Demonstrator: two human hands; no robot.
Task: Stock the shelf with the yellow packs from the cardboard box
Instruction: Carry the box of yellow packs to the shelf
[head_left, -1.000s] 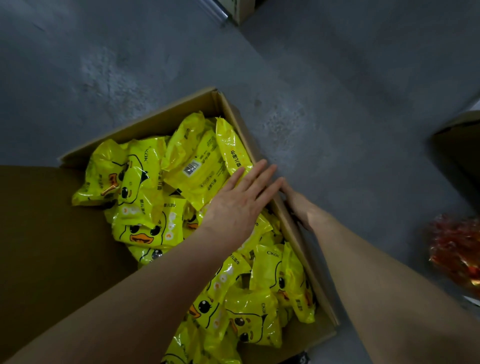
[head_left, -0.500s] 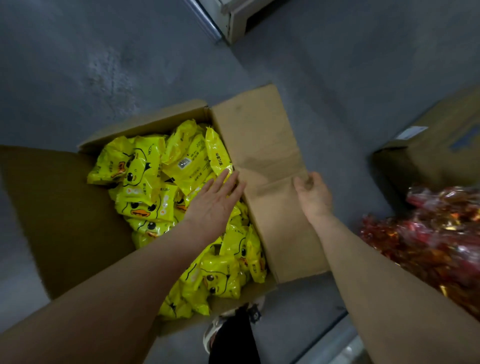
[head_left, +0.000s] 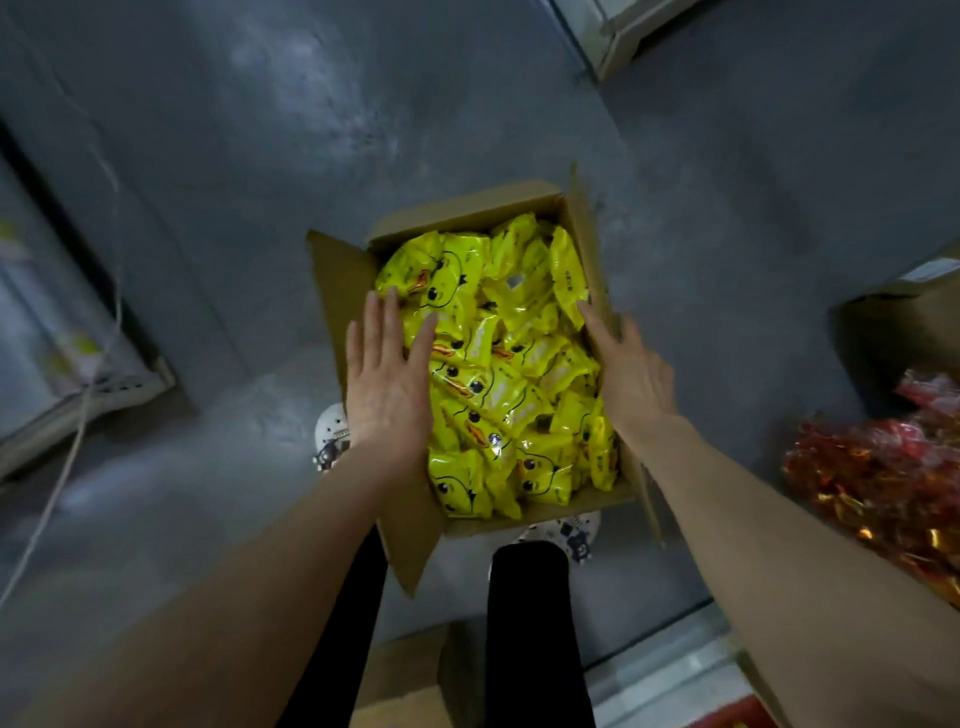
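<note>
View from above, looking straight down at a grey concrete floor (head_left: 249, 171). In the centre of the frame sits an open cardboard box (head_left: 340, 280), flaps folded outward, filled close to the brim with shiny yellow packs (head_left: 498, 364) printed with a cartoon duck face. The person's left hand (head_left: 387, 384) lies flat at the box's left edge, fingers straight and spread, grasping nothing, fingertips reaching onto the nearest packs. The right hand (head_left: 631, 374) is also released, fingers straight, laid along the upright right flap. Neither hand holds a pack. A heap of red wrapped packs (head_left: 883, 483) lies at the lower right, with a second carton (head_left: 904, 322) above it. A pale metal edge at the left of the frame (head_left: 78, 395) may be a shelf's base. The stocking looks barely begun: the box seems full, and no yellow pack shows outside it.
</note>
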